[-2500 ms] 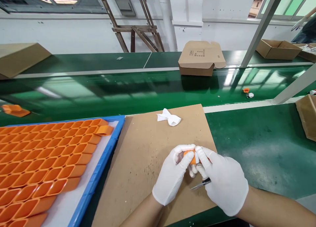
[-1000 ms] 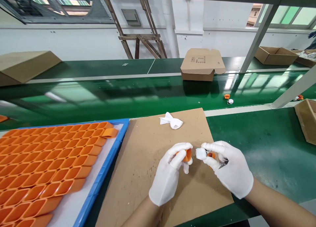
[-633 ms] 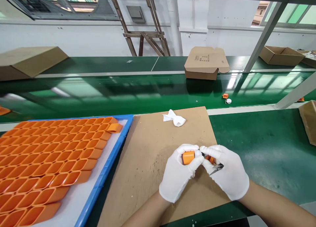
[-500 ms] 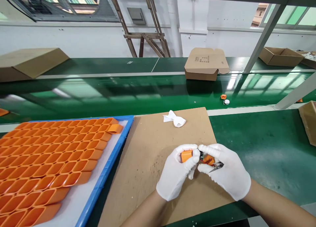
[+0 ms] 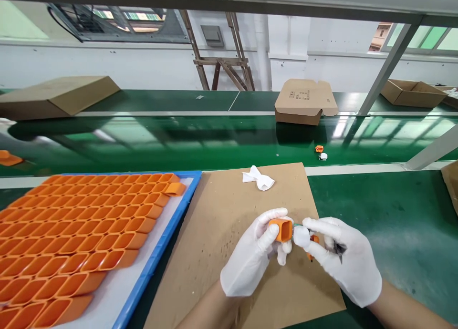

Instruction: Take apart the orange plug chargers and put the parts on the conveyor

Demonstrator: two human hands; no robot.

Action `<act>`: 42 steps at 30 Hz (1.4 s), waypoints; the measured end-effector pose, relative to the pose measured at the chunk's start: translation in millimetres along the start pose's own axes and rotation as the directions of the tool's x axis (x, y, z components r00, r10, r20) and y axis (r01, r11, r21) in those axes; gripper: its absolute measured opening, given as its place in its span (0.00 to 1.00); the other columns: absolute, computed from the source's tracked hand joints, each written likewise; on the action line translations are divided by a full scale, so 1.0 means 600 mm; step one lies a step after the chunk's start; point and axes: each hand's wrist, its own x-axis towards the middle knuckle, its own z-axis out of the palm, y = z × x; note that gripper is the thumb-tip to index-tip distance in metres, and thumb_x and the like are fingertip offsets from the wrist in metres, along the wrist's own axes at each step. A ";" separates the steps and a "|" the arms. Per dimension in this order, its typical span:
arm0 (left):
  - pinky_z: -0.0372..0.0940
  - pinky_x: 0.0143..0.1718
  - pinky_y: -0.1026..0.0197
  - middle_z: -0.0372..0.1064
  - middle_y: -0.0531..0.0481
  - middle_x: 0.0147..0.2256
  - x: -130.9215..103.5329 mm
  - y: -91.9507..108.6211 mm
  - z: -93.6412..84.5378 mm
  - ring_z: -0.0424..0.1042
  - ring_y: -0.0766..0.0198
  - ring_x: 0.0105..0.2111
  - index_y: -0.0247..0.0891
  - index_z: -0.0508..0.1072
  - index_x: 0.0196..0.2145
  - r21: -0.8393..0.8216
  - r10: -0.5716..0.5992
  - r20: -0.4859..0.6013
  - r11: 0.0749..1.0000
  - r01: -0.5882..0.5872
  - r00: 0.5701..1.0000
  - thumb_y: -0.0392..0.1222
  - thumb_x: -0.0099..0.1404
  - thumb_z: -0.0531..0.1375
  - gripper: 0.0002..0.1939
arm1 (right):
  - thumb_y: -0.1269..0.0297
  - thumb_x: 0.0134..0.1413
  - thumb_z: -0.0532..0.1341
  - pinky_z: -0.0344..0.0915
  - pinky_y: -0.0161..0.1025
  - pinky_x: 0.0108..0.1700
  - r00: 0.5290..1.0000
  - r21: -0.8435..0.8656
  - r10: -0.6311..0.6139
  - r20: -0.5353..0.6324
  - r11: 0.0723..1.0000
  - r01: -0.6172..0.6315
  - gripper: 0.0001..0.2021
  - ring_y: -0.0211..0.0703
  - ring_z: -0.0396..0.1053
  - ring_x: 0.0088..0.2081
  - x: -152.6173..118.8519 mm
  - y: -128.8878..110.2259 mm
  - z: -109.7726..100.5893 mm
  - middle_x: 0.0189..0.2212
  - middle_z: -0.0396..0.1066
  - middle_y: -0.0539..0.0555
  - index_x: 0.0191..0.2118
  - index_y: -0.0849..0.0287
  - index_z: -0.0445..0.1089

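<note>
My left hand (image 5: 252,257), in a white glove, is closed around an orange plastic sleeve (image 5: 282,230) whose open end faces right. Just beside that opening, my right hand (image 5: 345,257), gloved as well, pinches a small assembly with a round white part (image 5: 301,236) and an orange piece (image 5: 314,239). A dark pointed metal tool (image 5: 339,249) is tucked in the right palm, mostly hidden. Both hands are above a brown cardboard sheet (image 5: 214,252). On the sheet's far part lies a crumpled white cloth or paper (image 5: 258,178).
At left, a blue-rimmed tray (image 5: 161,243) carries rows of orange sleeves (image 5: 107,224). Behind runs a green conveyor belt (image 5: 214,143) with a small orange-and-white part (image 5: 321,152). Cardboard boxes (image 5: 304,100) stand on the back ledge. A slanted metal post (image 5: 388,66) rises at right.
My hands have moved apart slightly, the right one to the right. The sleeve's opening and the round white part are now exposed. The camera view has shifted a little.
</note>
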 end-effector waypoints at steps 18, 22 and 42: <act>0.68 0.24 0.65 0.72 0.50 0.30 -0.005 -0.004 0.000 0.71 0.66 0.26 0.41 0.72 0.45 0.064 0.076 0.072 0.995 -0.081 0.994 0.54 0.60 0.66 0.20 | 0.79 0.58 0.59 0.73 0.32 0.34 0.961 -0.041 -0.270 0.058 0.961 0.272 0.26 0.34 0.74 0.30 -0.004 0.001 0.007 0.33 0.77 0.44 0.58 0.45 0.62; 0.68 0.23 0.66 0.73 0.51 0.30 -0.006 -0.006 0.000 0.72 0.66 0.26 0.41 0.73 0.44 0.065 0.087 0.084 0.994 -0.093 0.993 0.53 0.60 0.66 0.19 | 0.79 0.59 0.57 0.70 0.32 0.31 0.949 -0.083 -0.293 0.116 0.949 0.303 0.25 0.35 0.73 0.29 -0.001 0.000 0.007 0.32 0.77 0.46 0.57 0.47 0.62; 0.70 0.27 0.65 0.75 0.54 0.27 -0.004 -0.027 0.008 0.72 0.69 0.22 0.38 0.71 0.43 0.145 0.112 -0.006 0.983 -0.110 0.994 0.50 0.57 0.69 0.20 | 0.79 0.50 0.50 0.53 0.38 0.20 0.963 -0.476 -0.183 0.198 0.841 0.258 0.16 0.39 0.61 0.19 -0.023 -0.014 0.011 0.22 0.69 0.49 0.38 0.57 0.71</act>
